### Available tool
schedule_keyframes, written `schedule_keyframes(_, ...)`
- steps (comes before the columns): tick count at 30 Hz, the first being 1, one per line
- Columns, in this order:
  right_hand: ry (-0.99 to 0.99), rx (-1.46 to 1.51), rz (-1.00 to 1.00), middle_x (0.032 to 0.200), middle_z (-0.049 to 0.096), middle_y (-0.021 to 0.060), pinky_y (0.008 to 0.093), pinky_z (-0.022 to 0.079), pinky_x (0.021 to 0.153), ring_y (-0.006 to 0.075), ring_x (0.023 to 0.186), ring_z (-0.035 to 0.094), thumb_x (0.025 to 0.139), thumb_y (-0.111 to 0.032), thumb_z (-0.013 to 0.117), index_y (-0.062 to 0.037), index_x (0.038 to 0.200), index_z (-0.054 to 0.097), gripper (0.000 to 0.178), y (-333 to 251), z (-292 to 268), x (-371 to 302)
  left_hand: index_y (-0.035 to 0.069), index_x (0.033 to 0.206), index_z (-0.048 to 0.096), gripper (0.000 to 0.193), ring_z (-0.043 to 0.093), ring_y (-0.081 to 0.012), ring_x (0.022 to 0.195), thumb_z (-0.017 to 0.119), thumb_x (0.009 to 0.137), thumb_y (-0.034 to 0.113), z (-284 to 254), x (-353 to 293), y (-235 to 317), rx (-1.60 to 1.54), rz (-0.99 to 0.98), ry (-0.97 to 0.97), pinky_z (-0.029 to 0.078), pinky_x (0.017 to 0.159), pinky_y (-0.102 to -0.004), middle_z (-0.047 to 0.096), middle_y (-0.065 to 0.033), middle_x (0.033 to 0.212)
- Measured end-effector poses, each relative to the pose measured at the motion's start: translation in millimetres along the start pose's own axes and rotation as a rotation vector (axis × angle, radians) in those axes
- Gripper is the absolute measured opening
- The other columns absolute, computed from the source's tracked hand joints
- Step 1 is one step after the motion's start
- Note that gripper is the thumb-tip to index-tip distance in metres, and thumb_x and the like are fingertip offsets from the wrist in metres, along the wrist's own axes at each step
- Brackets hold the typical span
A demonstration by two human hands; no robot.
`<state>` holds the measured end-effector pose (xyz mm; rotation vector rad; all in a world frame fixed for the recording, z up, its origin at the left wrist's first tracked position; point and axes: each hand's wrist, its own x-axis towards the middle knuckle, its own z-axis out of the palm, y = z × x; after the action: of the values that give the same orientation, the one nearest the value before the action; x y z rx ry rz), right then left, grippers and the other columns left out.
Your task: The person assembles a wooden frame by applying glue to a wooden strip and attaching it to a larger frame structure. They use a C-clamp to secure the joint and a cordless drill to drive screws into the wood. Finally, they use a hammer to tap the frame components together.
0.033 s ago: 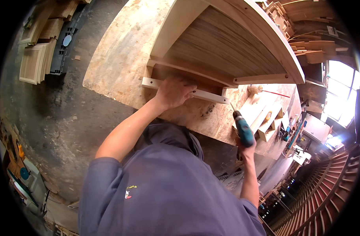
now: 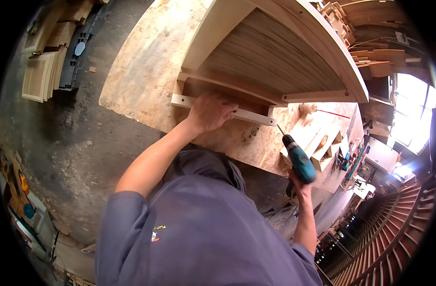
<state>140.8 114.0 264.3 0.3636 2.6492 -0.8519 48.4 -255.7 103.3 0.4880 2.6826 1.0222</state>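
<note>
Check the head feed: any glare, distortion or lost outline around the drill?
Head view: glare washes out the window at right; head view: fisheye distortion bows the outer edge of the wood-framed panel; head view: the cordless drill in the right hand is clearly outlined.

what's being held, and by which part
The right hand holds the teal drill by its handle. The left hand lies across the pale wooden strip near its middle; its grip is unclear.

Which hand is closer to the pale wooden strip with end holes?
Left: your left hand is on the pale wooden strip, near its middle. Your right hand is apart from it, beyond its right end, gripping the drill.
</note>
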Motion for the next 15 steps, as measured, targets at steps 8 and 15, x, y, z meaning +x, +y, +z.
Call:
schedule_keyframes(8,-0.384,0.189,0.057,0.091,0.069,0.0049,0.0296,0.055,0.07,0.0132,0.079,0.066,0.086,0.001,0.067,-0.0009,0.112,0.066,0.026,-155,-49,23,0.026,0.108,0.076,0.021,0.067,-0.018,0.102,0.068,0.089,0.031,8,2,-10,-0.15,0.052,0.128,0.052,0.091,-0.0382,0.073,0.0063,0.106)
schedule_keyframes(15,-0.521,0.064,0.136,0.085,0.069,0.0052,0.0294,0.054,0.062,0.0127,0.067,0.066,0.087,-0.003,0.07,-0.0003,0.107,0.065,0.021,-205,-25,63,0.028,0.105,0.077,0.019,0.067,-0.0151,0.1,0.068,0.089,0.034,11,3,-10,-0.136,0.004,0.105,0.052,0.09,-0.0369,0.073,0.0086,0.104)
